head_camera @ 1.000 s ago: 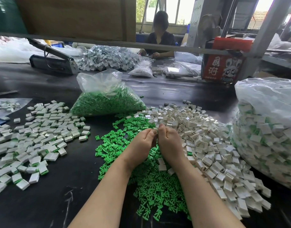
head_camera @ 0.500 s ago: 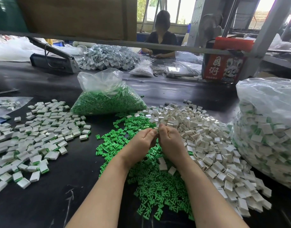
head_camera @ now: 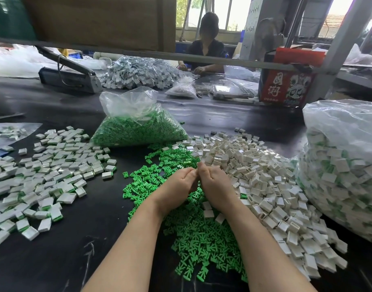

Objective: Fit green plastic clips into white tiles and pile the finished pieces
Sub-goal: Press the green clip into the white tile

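Observation:
My left hand (head_camera: 177, 184) and my right hand (head_camera: 215, 183) meet knuckle to knuckle over the loose green clips (head_camera: 193, 239) on the black table. Their fingers curl inward around something small that the hands hide from view. A heap of empty white tiles (head_camera: 263, 186) lies right of the hands. Finished tiles with green clips (head_camera: 44, 175) spread out on the left.
A clear bag of green clips (head_camera: 138, 127) stands behind the loose ones. A big bag of finished tiles (head_camera: 345, 175) fills the right side. Across the table a person (head_camera: 206, 49) works beside another tile heap (head_camera: 138, 72), a red box (head_camera: 286, 85) and a grey sealer (head_camera: 69, 74).
Both hands stay pressed together in the same spot. Only the view shifts slightly.

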`<state>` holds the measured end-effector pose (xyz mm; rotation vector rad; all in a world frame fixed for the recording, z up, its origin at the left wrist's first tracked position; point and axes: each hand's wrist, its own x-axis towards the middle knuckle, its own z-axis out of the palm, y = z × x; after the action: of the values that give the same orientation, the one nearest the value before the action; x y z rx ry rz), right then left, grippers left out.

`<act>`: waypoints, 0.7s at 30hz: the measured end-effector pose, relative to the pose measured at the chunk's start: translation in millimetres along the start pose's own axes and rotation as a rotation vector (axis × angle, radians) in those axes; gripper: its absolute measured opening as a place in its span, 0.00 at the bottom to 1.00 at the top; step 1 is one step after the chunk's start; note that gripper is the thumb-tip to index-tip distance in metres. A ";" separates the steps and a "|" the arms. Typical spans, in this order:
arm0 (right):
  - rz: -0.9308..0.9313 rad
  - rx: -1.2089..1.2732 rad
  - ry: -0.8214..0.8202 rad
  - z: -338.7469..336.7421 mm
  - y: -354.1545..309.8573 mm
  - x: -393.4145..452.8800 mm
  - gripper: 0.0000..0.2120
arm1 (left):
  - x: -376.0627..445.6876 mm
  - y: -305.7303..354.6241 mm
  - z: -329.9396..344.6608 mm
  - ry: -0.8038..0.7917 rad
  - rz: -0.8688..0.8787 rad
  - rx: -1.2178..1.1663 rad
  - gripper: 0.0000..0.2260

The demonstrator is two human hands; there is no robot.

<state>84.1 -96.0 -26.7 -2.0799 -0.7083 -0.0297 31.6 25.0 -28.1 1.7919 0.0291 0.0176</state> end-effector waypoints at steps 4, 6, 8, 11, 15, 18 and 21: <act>0.011 -0.047 -0.015 1.0 1.2 -0.2 0.27 | 1.2 -2.1 -0.6 0.009 -0.015 -0.014 0.16; 0.015 -0.054 -0.018 1.5 2.9 0.0 0.27 | 1.9 -2.4 -0.9 0.013 -0.007 0.003 0.15; 0.013 -0.053 -0.011 1.6 3.7 -0.3 0.27 | 2.0 -2.2 -1.4 0.007 0.001 0.007 0.14; 0.014 -0.059 -0.008 1.0 4.4 -0.8 0.28 | 1.4 -3.4 -2.5 -0.020 0.007 0.000 0.14; 0.073 0.184 -0.049 -1.5 1.7 -1.3 0.22 | 0.9 -7.6 -3.4 -0.056 0.038 -0.082 0.13; 0.167 0.489 -0.111 -7.7 -1.9 -2.7 0.21 | -0.8 -5.8 -3.9 -0.084 0.078 -0.165 0.14; 0.168 0.561 -0.198 -14.6 -4.6 -3.8 0.21 | -1.0 -5.6 -5.9 -0.093 0.108 -0.191 0.16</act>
<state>82.1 -107.1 -15.8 -1.6029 -0.5734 0.4276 30.4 32.0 -32.3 1.5993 -0.1321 0.0140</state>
